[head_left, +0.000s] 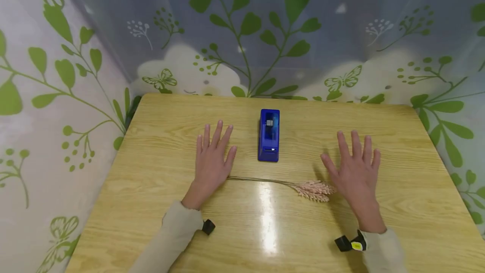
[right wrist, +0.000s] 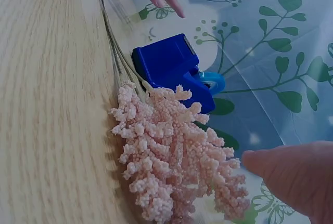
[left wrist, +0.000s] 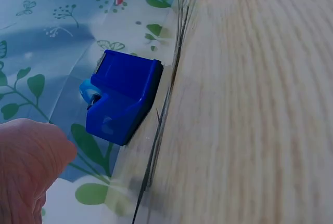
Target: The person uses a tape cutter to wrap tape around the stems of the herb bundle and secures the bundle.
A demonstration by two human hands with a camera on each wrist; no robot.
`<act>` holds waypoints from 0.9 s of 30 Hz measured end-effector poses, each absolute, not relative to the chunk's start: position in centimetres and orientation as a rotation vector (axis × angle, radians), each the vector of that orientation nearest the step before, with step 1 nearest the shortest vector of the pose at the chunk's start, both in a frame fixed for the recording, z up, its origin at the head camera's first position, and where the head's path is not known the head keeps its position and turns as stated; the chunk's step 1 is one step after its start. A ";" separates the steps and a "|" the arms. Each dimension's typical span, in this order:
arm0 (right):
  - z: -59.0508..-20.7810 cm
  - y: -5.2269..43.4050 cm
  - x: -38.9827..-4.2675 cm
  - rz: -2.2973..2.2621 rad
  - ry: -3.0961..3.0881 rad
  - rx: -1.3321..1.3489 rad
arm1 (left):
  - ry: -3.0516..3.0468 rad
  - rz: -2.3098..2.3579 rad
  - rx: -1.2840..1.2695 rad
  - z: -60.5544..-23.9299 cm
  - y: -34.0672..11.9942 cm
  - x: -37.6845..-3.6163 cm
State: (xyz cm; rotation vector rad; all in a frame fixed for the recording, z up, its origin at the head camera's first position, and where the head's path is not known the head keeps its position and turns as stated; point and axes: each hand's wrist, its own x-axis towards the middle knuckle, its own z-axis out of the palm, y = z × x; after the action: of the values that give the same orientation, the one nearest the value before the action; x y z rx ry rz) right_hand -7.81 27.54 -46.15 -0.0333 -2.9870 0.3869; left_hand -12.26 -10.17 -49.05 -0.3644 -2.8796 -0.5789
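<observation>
1. Left hand (head_left: 212,159) flat on the counter (head_left: 151,205), fingers straight and spread, holding nothing; just at 9 o'clock of the dispenser (head_left: 269,135).
2. Right hand (head_left: 356,176) likewise flat and spread, empty; heel just at 3 o'clock of the sprig (head_left: 312,190), perhaps touching the tuft, hard to tell from the head view.
3. Sprig lying crosswise between both hands, at 6 o'clock of the dispenser, thin stems (head_left: 257,179) running toward the left hand.
4. Likely very light and fragile: beaded pink tuft (right wrist: 171,156) soft and apt to shed; stems wiry and bendable. Best taken by the stems, near the tuft, in a gentle pinch.
5. Dispenser probably weighted, rigid, smooth plastic; body sides the place to grip, away from the cutter end.
6. Open counter at 6 o'clock, toward the body; curtain (head_left: 242,33) close behind the far edge at 12 o'clock, counter edges near at 9 and 3.
</observation>
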 end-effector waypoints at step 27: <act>-44.7 20.3 -8.5 0.409 -3.032 0.229 | -2.835 -0.660 -0.688 -47.9 -7.8 -16.3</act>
State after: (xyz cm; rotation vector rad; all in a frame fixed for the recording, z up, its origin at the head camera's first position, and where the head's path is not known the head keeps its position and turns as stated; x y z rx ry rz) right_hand -8.52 20.30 -44.75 0.2285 -3.0322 0.4087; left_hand -16.33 -7.78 -47.90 -0.6883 -2.8348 -0.6601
